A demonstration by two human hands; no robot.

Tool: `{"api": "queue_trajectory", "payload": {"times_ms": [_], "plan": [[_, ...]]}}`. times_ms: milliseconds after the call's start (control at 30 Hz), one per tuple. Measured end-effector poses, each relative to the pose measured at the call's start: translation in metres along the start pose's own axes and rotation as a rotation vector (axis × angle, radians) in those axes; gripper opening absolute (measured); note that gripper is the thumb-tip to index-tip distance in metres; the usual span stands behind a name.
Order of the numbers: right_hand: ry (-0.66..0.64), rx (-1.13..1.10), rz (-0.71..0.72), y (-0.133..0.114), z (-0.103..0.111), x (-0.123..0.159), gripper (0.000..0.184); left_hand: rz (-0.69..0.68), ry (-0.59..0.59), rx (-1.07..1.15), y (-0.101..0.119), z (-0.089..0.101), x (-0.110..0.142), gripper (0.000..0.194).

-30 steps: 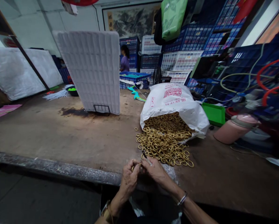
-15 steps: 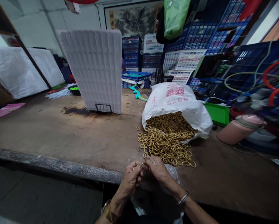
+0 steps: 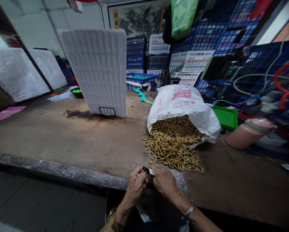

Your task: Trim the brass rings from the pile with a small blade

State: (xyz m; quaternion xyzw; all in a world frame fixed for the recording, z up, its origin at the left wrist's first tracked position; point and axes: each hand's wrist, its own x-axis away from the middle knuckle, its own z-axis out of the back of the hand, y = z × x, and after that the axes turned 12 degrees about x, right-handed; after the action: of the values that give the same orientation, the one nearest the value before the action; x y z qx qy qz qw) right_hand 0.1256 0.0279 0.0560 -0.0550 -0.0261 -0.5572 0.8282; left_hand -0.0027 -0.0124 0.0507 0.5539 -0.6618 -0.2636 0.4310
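My left hand (image 3: 136, 182) is closed at the table's front edge, its fingertips pinched together. A gold-coloured ring showed at these fingertips a moment earlier; the fingers now mostly hide it. Close beside it, my right hand (image 3: 164, 181) is wrapped round a small knife-like tool (image 3: 148, 170) with a dark tip and a whitish part. That dark tip points left and meets the left fingertips. Just beyond both hands lies a heap of gold-coloured rings (image 3: 173, 151), spilling out of a white sack (image 3: 183, 96) with red print that lies on its side.
On the wooden table (image 3: 50, 138) a white ribbed panel (image 3: 98, 71) stands in a black wire holder. A green tray (image 3: 224, 117) and a pink bottle (image 3: 247, 133) are to the right. Stacked crates (image 3: 193, 61) fill the back. A turquoise-green item (image 3: 142, 96) lies behind the sack.
The tool in my right hand has swung from pointing up and away to pointing left, toward my left fingertips. The gold ring between the hands has gone from sight. Heap and sack are unchanged.
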Motion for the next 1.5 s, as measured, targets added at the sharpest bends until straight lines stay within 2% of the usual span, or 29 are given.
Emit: {"api": "queue_trajectory", "payload": {"times_ms": [100, 200, 300, 400, 600, 800, 933, 1000, 1100, 1333, 1433, 1500], "plan": [[-0.006, 0.036, -0.063, 0.015, -0.008, -0.005, 0.021, 0.026, -0.069, 0.026, 0.003, -0.001, 0.007, 0.034], [0.063, 0.049, -0.096, 0.024, -0.012, -0.011, 0.019, 0.078, -0.104, 0.17, 0.004, -0.001, 0.009, 0.032], [0.138, 0.02, -0.088, 0.022, -0.01, -0.018, 0.02, 0.096, -0.086, 0.32, 0.003, 0.001, 0.005, 0.032], [0.179, -0.011, -0.051, 0.014, -0.01, -0.025, 0.023, 0.084, -0.072, 0.35, 0.004, 0.002, 0.003, 0.032], [0.13, 0.03, -0.069, 0.009, -0.016, -0.033, 0.018, 0.127, -0.062, 0.457, 0.013, 0.009, 0.001, 0.026], [0.156, -0.136, -0.107, 0.017, -0.022, -0.033, 0.015, 0.222, -0.069, 0.617, 0.012, 0.015, -0.003, 0.022], [0.206, -0.414, -0.077, 0.018, -0.024, -0.031, 0.007, 0.153, 0.031, 0.52, 0.006, 0.01, -0.006, 0.027], [0.233, -0.584, -0.056, 0.015, -0.022, -0.027, 0.011, 0.094, 0.072, 0.413, 0.004, 0.007, -0.007, 0.029], [0.206, -0.753, -0.056, 0.007, -0.014, -0.019, 0.015, 0.033, 0.109, 0.269, -0.001, 0.004, -0.008, 0.035], [0.072, -0.938, -0.067, -0.006, 0.007, -0.01, 0.018, -0.035, 0.101, 0.005, -0.002, 0.003, -0.008, 0.035], [0.045, -0.931, -0.079, -0.007, 0.009, -0.011, 0.022, -0.052, 0.114, -0.12, 0.002, 0.001, -0.007, 0.036], [0.047, -0.899, -0.084, -0.007, 0.009, -0.011, 0.021, -0.013, 0.087, -0.118, 0.002, 0.0, -0.007, 0.037]]}}
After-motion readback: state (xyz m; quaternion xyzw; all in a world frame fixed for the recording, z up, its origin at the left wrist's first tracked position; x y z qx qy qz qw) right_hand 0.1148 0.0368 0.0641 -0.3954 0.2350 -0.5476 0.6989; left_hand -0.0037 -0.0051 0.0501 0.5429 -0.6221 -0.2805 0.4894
